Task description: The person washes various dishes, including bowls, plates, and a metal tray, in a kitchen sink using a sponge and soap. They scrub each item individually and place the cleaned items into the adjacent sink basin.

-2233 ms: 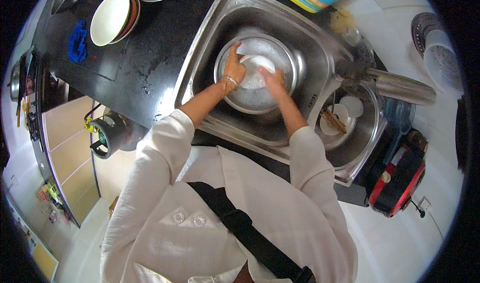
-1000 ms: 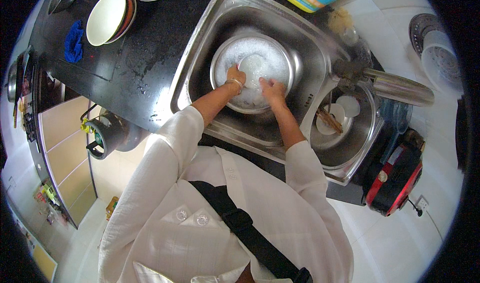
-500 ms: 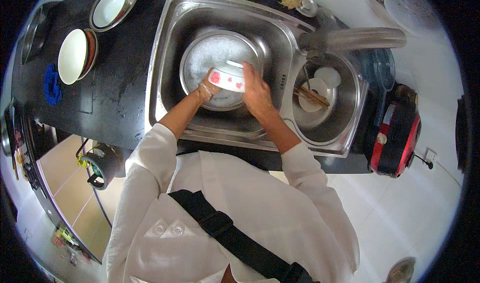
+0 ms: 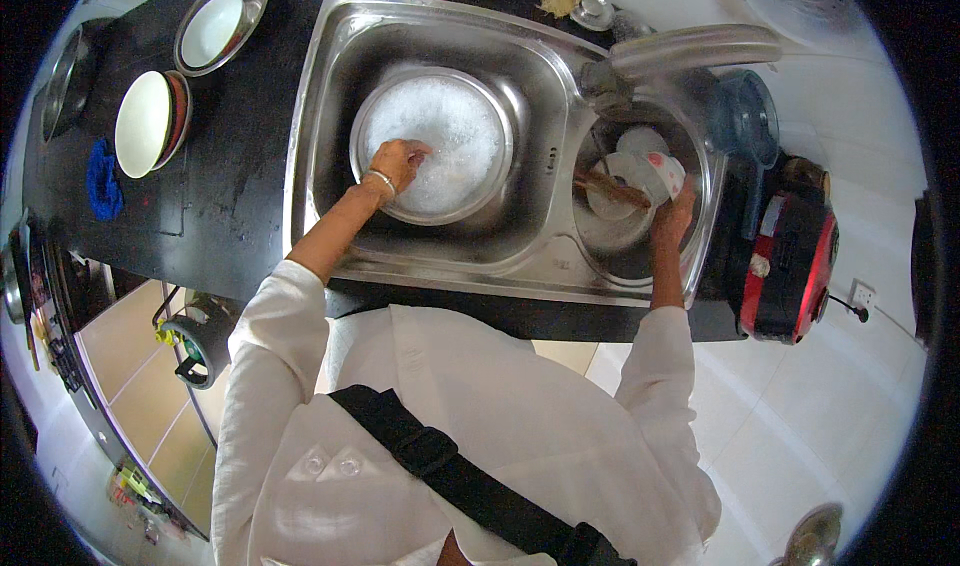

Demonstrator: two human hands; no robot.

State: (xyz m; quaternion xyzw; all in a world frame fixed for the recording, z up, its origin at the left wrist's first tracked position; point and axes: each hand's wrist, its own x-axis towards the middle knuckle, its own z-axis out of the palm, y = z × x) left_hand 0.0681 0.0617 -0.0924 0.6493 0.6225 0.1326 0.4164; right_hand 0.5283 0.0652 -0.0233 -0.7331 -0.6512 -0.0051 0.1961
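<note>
A steel double sink (image 4: 545, 256) lies below me. In its large left bowl stands a round metal basin (image 4: 440, 146) full of white foam. My left hand (image 4: 398, 161) dips into that foam at the basin's left side, fingers bent; what it grips is hidden. My right hand (image 4: 672, 211) reaches over the small right bowl and holds a white cup with red marks (image 4: 662, 174), tilted. Beneath it lie a few white dishes (image 4: 618, 181) and brown chopsticks (image 4: 610, 188).
On the dark counter (image 4: 230, 196) to the left stand a white bowl on stacked plates (image 4: 148, 124), a metal bowl (image 4: 220, 24) and a blue cloth (image 4: 102, 178). The tap (image 4: 690, 46) arches over the sink. A red appliance (image 4: 790, 266) and a blue jug (image 4: 745, 121) stand right.
Both hands were together washing the cup in the foamy basin. My right hand has since carried the cup rightward over the small bowl, while the left stayed in the foam.
</note>
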